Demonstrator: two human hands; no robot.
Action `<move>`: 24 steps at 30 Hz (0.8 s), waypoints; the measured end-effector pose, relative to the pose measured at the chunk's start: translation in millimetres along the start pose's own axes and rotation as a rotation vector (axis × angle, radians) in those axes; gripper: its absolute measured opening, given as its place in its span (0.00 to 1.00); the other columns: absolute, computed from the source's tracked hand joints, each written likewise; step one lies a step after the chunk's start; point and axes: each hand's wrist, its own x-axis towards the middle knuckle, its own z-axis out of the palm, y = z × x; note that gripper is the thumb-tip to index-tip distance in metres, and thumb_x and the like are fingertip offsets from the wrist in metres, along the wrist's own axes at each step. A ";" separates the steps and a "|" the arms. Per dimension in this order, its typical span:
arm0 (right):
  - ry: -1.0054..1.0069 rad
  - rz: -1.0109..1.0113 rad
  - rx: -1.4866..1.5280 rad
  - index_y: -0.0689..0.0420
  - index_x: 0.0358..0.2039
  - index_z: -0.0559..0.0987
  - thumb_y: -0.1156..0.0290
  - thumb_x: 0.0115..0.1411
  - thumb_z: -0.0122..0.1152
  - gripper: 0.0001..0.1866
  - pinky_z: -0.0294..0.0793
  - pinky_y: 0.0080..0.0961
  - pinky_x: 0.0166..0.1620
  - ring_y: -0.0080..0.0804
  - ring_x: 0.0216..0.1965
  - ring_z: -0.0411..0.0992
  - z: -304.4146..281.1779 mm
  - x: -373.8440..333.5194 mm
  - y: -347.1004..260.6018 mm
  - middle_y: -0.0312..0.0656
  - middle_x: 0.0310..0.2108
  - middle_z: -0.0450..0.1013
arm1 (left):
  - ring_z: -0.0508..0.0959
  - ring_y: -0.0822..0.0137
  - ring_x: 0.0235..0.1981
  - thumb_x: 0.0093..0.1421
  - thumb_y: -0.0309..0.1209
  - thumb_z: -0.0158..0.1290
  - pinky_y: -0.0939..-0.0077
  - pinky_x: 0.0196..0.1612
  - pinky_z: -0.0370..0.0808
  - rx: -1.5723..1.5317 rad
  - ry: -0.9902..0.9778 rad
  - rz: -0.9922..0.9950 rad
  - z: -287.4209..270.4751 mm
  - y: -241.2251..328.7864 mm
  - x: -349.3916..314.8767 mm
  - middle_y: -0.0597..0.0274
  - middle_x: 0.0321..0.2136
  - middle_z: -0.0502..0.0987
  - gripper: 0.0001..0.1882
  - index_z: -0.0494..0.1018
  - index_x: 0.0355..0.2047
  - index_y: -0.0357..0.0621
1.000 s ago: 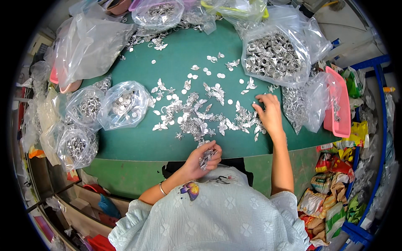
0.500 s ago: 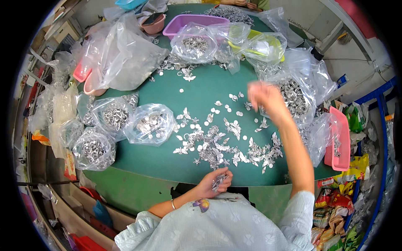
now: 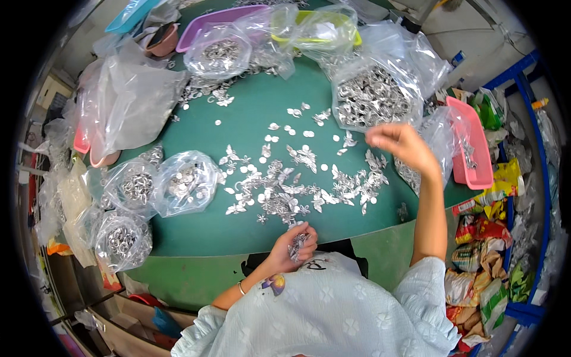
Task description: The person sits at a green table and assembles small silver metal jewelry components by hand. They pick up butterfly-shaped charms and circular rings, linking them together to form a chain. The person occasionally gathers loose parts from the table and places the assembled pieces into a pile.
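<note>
My left hand is held at the table's near edge, fingers curled around a clump of small silver metal charms. Just beyond it, a loose pile of silver charms, some flower-shaped and some winged, spreads over the green table. My right hand hovers right of the pile, by the near edge of a large clear bag full of silver ring-like parts. Its fingers are pressed together and point left; whatever they hold, if anything, is too small to make out.
Smaller clear bags of silver parts, one of them, stand on the left. A pink tray sits at the right edge. Along the back are a purple basin and a yellow-green tray. Blue shelving stands farther right.
The view has turned, shifting the table leftward and up. My right hand has come nearer me, from left of the large bag to its near edge. My left hand keeps its clump.
</note>
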 end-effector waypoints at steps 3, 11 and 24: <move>0.239 0.117 -0.387 0.64 0.33 0.75 0.74 0.50 0.58 0.10 0.68 0.29 0.39 0.40 0.32 0.70 22.3 -43.0 34.7 0.46 0.30 0.73 | 0.57 0.77 0.14 0.62 0.38 0.40 0.85 0.15 0.54 0.044 -0.005 -0.039 6.7 -5.2 8.3 0.67 0.17 0.60 0.14 0.66 0.28 0.39; 0.348 -0.102 -0.587 0.60 0.34 0.74 0.75 0.44 0.62 0.15 0.61 0.33 0.46 0.42 0.44 0.62 80.8 -76.3 54.7 0.42 0.42 0.66 | 0.56 0.77 0.15 0.62 0.36 0.39 0.85 0.15 0.53 0.104 0.069 -0.074 17.6 -11.0 10.5 0.67 0.19 0.59 0.13 0.65 0.26 0.41; 0.499 -0.081 -0.580 0.60 0.24 0.73 0.76 0.45 0.61 0.06 0.60 0.31 0.38 0.38 0.36 0.64 98.4 -61.3 61.2 0.40 0.31 0.68 | 0.56 0.77 0.16 0.62 0.35 0.40 0.85 0.16 0.53 0.125 0.074 -0.069 19.3 -10.9 15.1 0.67 0.18 0.59 0.12 0.66 0.27 0.40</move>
